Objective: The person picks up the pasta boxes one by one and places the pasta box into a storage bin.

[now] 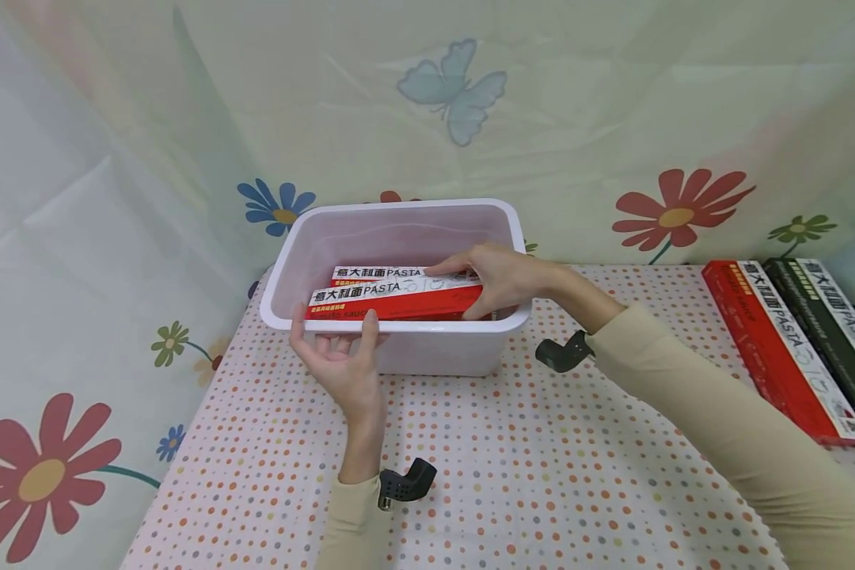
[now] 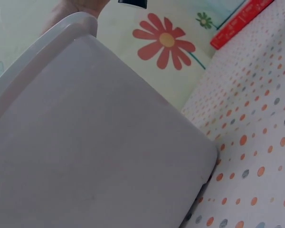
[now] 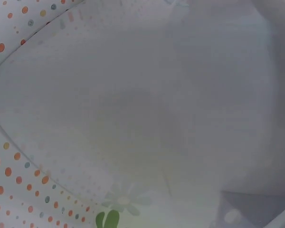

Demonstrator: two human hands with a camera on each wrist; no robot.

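Two pasta boxes in a white plastic bin, both hands on the work

The white plastic bin (image 1: 399, 348) is a translucent, round-cornered tub standing upright on the dotted cloth; the left hand (image 1: 342, 360) grips its near wall, thumb hooked over the rim, and the right hand (image 1: 495, 277) reaches in over its right rim. Inside, a red pasta box (image 1: 392, 302) lies flat and lengthwise, its white top strip printed "PASTA"; the right hand's fingers curl round its right end, and its left end sits just above the left hand's thumb. A second pasta box (image 1: 378, 274) lies parallel behind it, beyond the right hand's fingertips, touching the first.
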